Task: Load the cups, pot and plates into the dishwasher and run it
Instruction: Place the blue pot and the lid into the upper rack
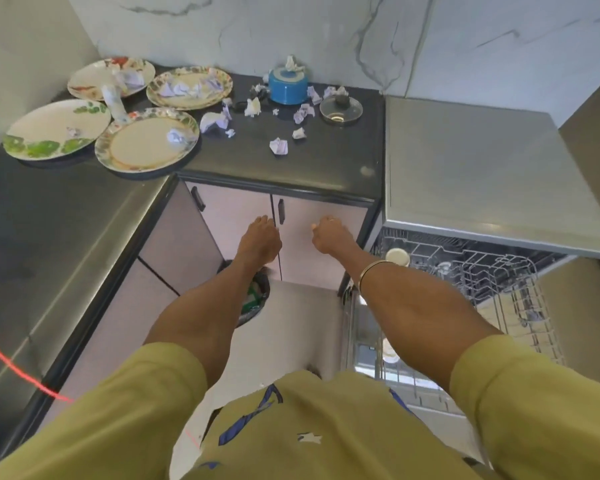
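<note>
1. four round flowered plates [148, 143] are laid flat on the left of the shiny black counter [274, 161], and bits of crumpled white paper [278, 146] are strewn on and around them.
2. a small round blue pot [287, 84] is stood upright at the back of the counter, with a paper wad on top; its round glass lid [341, 109] is laid flat just to the right.
3. the silver dishwasher [482, 174] is seen on the right with its thin wire racks [471, 271] pulled out toward the person; a pale cup [397, 257] is stood in the upper rack.
4. the left hand [260, 242] is held out with loose fingers and nothing in it.
5. the right hand [331, 237] is held out beside it, fingers lightly curled, nothing seen in it.
6. a dark bin [257, 299] on the floor is mostly hidden by the left arm.
</note>
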The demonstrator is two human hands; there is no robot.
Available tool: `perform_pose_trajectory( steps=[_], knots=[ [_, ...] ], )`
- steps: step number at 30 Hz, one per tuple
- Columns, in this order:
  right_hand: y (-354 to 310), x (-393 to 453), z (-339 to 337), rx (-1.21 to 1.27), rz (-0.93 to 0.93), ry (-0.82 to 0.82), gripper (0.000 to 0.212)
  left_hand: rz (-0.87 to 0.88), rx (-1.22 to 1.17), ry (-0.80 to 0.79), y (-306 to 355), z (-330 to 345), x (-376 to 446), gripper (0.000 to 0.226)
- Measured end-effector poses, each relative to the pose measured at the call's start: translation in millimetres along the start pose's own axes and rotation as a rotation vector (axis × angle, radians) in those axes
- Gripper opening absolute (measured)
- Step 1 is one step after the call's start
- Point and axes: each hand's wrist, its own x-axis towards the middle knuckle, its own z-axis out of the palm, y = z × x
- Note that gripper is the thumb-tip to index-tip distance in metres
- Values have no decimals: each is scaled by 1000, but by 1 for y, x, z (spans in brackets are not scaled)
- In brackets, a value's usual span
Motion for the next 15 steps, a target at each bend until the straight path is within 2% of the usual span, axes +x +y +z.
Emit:
perform_pose_trajectory(
  steps=[8, 15],
  knots=[
    [-4, 74, -46, 5, -5, 65, 55, 53, -41, 44, 10, -24, 90, 33],
    [-10, 136, -63, -2, 14, 78, 51, 148, -28, 96, 6, -27, 166, 24]
  ],
)
